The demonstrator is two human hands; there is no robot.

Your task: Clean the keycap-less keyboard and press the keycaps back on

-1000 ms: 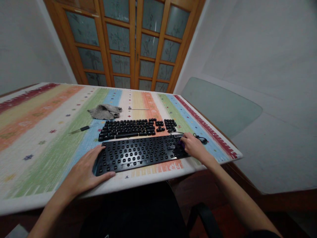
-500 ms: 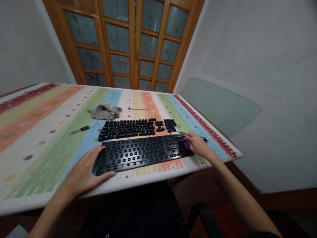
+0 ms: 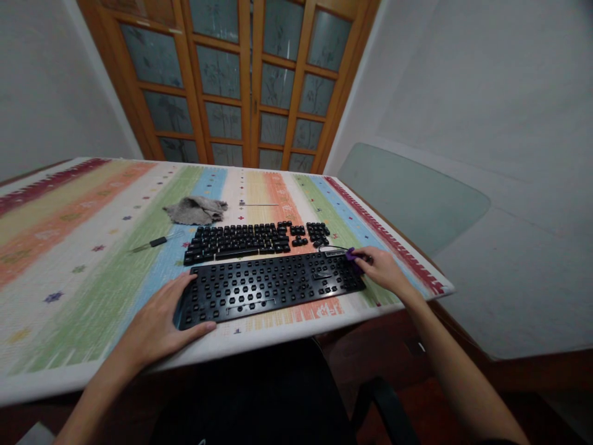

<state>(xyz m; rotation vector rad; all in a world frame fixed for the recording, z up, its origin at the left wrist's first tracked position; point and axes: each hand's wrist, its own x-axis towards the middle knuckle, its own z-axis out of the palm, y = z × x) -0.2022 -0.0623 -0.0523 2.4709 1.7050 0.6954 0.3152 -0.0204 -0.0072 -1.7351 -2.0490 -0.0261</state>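
A black keyboard base [image 3: 273,281] with its keycaps off lies near the table's front edge. My left hand [image 3: 162,315] grips its left end, fingers at the far corner and thumb along the front edge. At the right end, my right hand [image 3: 382,269] pinches a small purple cloth [image 3: 351,254] against the base's upper right corner. Just behind the base lie the removed black keycaps [image 3: 241,238], set out in keyboard order. Part of the purple cloth is hidden by my right fingers.
A crumpled grey cloth [image 3: 197,210] lies behind the keycaps. To the left is a wire keycap puller [image 3: 158,241] with a dark handle; a thin rod-like tool [image 3: 259,204] lies farther back. The striped tablecloth [image 3: 92,296] covers the table. A chair armrest [image 3: 384,405] is below.
My right hand has moved slightly right with the purple cloth, from over the number-pad area to the base's upper right edge. My left hand has stayed in place.
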